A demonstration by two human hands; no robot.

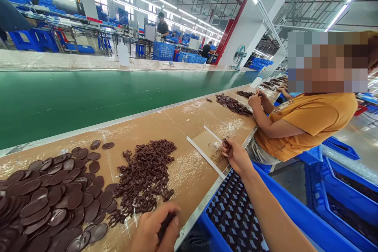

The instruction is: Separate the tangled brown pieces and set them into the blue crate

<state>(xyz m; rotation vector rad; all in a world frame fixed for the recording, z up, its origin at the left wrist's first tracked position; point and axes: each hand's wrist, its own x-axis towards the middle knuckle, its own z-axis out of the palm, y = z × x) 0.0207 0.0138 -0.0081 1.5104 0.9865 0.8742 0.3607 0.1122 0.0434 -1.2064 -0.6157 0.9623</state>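
Note:
My left hand (155,226), at the bottom edge, is closed around a dark brown piece (166,224); fingers cover most of it, so its shape is unclear. Between the fingertips of my right hand (238,158) is a small dark brown piece (225,140), over the table's near edge. Beside those fingertips a clear round blob or dish (214,146) sits on a cardboard patch (203,141) bordered by white strips. A heap of small curled brown pieces (144,177) lies beyond my left hand. Left of it spreads a pile of flat brown ovals (73,197).
Below the table edge stands a blue crate (283,220) holding a dark patterned tray (233,208). A co-worker in an orange shirt (321,114) sits at right, near another brown pile (233,104). A green conveyor belt (88,98) runs behind the table. A white bottle (123,54) stands beyond it.

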